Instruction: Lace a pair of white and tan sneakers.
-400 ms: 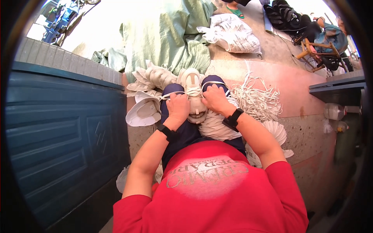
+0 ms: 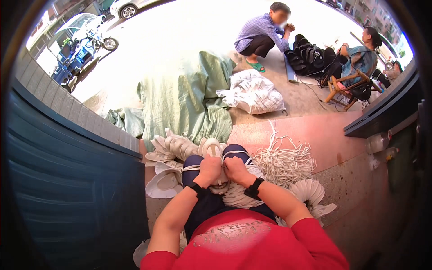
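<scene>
A pale beige shoe (image 2: 210, 146) is held upright between my knees, its toe turned away from my body. A flat white shoelace (image 2: 189, 168) runs out from it across both knees. My left hand (image 2: 209, 170) is closed on the lace at the left of the shoe. My right hand (image 2: 237, 171), also closed on the lace, is at its right side, and the two hands nearly meet over it. They hide much of the shoe's opening and the exact grip of the fingertips.
A heap of white laces (image 2: 288, 159) lies right of my knees, with stacked shoe uppers (image 2: 164, 182) at the left. Beyond are a green sheet (image 2: 180, 101) and a white sack (image 2: 258, 92). Blue door panels (image 2: 67, 175) flank me. Two people (image 2: 265, 33) sit or squat farther off.
My hands have drawn closer together over the shoe. The view has tilted up, bringing the two people and the street into sight.
</scene>
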`<state>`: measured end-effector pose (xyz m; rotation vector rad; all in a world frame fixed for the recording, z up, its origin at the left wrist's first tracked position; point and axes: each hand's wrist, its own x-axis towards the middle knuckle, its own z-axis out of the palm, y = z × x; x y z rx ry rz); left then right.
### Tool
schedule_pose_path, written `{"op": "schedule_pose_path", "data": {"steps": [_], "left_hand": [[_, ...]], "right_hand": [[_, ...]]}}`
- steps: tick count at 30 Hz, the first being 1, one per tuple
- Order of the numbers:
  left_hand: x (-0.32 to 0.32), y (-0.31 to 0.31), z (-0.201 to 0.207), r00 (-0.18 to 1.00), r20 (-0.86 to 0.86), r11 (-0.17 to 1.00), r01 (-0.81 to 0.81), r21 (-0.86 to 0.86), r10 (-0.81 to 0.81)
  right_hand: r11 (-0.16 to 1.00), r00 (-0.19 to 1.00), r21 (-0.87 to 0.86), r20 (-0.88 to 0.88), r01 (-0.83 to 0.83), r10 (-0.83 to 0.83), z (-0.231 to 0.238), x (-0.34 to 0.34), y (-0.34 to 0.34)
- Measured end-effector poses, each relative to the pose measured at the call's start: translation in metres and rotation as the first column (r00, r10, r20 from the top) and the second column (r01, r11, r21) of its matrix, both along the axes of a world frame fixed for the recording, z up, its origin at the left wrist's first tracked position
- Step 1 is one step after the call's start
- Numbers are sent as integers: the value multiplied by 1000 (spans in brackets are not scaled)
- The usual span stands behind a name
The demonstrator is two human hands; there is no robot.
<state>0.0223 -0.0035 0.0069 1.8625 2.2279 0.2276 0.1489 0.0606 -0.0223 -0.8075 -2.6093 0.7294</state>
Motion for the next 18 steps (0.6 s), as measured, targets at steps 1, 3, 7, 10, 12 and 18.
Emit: {"op": "schedule_pose_path", "data": {"steps": [1, 3, 7, 10, 12, 18], "left_hand": [[-2, 2, 1, 1000, -18, 1000, -5, 8, 5], [-3, 4, 2, 992, -61, 991, 103, -80, -108], [-7, 3, -6, 996, 90, 960, -43, 276, 19], [-10, 3, -9, 923, 348, 942, -252, 223, 164], [-13, 3, -5, 830, 529, 919, -331, 215, 176], [-19, 5, 1, 387, 872, 912, -386, -142, 299]], "right_hand": [[999, 1000, -40, -10, -14, 13, 1, -2, -2], [999, 999, -39, 21, -28, 29, 4, -2, -2], [977, 982, 135, 115, -168, 153, 10, -1, -3], [924, 917, 269, 365, -272, 163, 8, -10, -12], [905, 911, 310, 378, -291, 164, 12, -11, -10], [947, 974, 231, 17, -225, 227, 23, 3, -6]]}}
